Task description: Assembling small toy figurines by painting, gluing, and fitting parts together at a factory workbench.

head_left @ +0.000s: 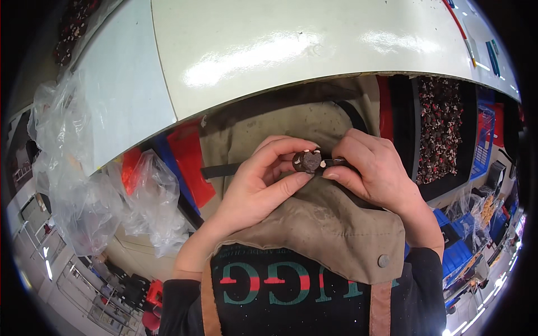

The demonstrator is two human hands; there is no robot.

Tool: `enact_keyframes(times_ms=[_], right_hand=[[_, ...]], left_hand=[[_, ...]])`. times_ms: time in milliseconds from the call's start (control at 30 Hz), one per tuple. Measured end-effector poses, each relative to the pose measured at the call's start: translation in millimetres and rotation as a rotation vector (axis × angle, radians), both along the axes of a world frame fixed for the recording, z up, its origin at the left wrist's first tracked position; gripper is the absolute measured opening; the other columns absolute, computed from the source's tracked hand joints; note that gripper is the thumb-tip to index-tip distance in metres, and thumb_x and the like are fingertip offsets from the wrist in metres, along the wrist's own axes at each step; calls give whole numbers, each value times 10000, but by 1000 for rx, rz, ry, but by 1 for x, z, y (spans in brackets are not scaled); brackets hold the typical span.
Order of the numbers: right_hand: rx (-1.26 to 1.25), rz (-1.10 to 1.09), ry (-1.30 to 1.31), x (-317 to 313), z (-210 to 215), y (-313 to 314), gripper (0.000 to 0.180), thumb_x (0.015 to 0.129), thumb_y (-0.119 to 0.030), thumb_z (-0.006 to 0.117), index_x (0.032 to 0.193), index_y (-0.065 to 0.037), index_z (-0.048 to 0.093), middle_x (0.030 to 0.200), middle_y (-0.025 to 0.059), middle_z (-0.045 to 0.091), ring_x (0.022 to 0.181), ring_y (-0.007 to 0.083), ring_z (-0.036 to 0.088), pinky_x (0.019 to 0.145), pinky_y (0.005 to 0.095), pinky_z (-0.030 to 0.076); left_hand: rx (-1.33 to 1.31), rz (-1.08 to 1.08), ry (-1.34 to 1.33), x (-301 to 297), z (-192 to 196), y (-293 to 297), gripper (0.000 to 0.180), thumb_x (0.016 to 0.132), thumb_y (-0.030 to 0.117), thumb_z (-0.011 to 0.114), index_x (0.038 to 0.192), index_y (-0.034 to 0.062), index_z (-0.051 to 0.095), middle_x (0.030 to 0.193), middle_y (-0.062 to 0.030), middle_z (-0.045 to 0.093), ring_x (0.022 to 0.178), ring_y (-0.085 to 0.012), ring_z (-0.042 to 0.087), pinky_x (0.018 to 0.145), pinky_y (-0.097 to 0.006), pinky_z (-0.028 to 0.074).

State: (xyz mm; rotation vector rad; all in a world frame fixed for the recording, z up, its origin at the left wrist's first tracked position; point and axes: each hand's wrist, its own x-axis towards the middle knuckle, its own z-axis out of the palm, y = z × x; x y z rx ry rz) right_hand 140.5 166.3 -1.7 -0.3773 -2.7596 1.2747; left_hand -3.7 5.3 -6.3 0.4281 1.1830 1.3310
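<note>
My left hand (263,179) pinches a small dark brown rounded piece (307,162) with white bits on its edge, between thumb and fingers. My right hand (372,168) is closed around a thin dark tool (336,161), most of which its fingers hide. The tool's tip is close to the right side of the brown piece, beside a small pale bit (323,164). Both hands are held above my lap, in front of a brown apron (342,224).
A glossy white table (269,33) curves across the far side. Crumpled clear plastic bags (84,185) hang at the left. On the right, a black tray (416,134) holds many dark, red and white pieces, beside a blue crate (483,140). A red brush (460,25) lies on the table.
</note>
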Motion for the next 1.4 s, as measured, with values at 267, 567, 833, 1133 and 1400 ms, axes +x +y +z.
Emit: enact_keyframes(times_ms=[267, 567, 833, 1133, 1400], right_hand=[[95, 10, 25, -3, 0, 1, 281, 732, -278, 715, 768, -59, 542, 697, 83, 504, 594, 285, 539, 498, 366, 417], [-3, -70, 28, -2, -4, -11, 262, 755, -249, 706, 794, -51, 539, 700, 85, 507, 596, 284, 540, 499, 366, 414], [-15, -104, 10, -3, -5, -13, 269, 785, -296, 682, 804, -62, 550, 717, 82, 518, 614, 285, 563, 518, 373, 457], [3, -67, 15, -4, -5, -16, 212, 808, -211, 650, 809, -40, 526, 715, 106, 481, 623, 303, 526, 520, 388, 411], [-34, -92, 57, -5, -9, -19, 290, 803, -291, 661, 818, -39, 519, 723, 109, 479, 605, 307, 519, 513, 386, 410]], left_hand=[[30, -4, 98, 0, -4, -1, 355, 853, -48, 558, 1199, 20, 516, 1170, -63, 430, 1080, -137, 501, 929, -271, 420], [119, 44, 395, 1, -9, 0, 390, 784, -85, 621, 1139, 22, 498, 1125, -85, 449, 1020, -166, 510, 873, -288, 437], [87, -18, 582, -2, -8, 0, 405, 760, -91, 641, 1134, 17, 527, 1130, -90, 437, 1012, -163, 520, 877, -278, 441], [145, -7, 693, -2, -13, -4, 391, 742, -103, 659, 1094, 28, 551, 1120, -99, 439, 1008, -178, 536, 862, -275, 456], [158, 7, 678, -4, -14, -4, 404, 726, -118, 652, 1089, 25, 547, 1117, -110, 437, 999, -179, 534, 857, -273, 456]])
